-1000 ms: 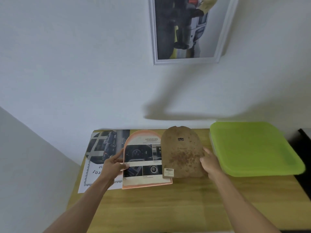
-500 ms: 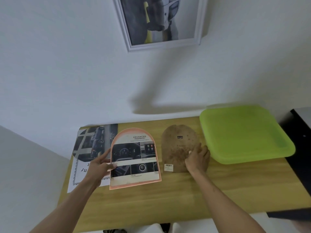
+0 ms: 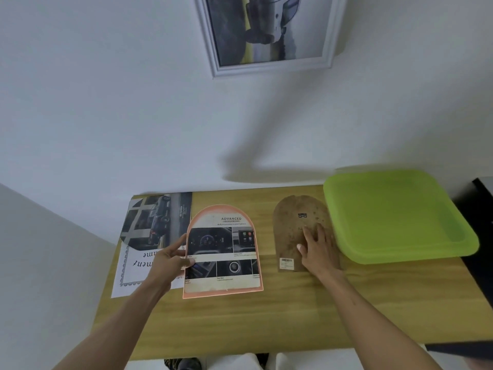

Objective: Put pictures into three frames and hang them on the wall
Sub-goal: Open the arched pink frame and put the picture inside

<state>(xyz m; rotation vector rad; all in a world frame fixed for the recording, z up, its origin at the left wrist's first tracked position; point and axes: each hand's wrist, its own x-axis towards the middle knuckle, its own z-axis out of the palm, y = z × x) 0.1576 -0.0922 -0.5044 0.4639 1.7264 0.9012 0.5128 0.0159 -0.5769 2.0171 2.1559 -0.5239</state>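
Your left hand (image 3: 168, 263) pinches the arched frame (image 3: 222, 252); your right hand (image 3: 316, 248), fingers seemingly flat, presses the backing board (image 3: 290, 231).

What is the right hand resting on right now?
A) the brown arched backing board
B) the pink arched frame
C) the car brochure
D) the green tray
A: the right hand lies flat, fingers spread, on the brown arched backing board, which lies on the wooden table just left of the green tray; the left hand grips the left edge of the pink arched frame.
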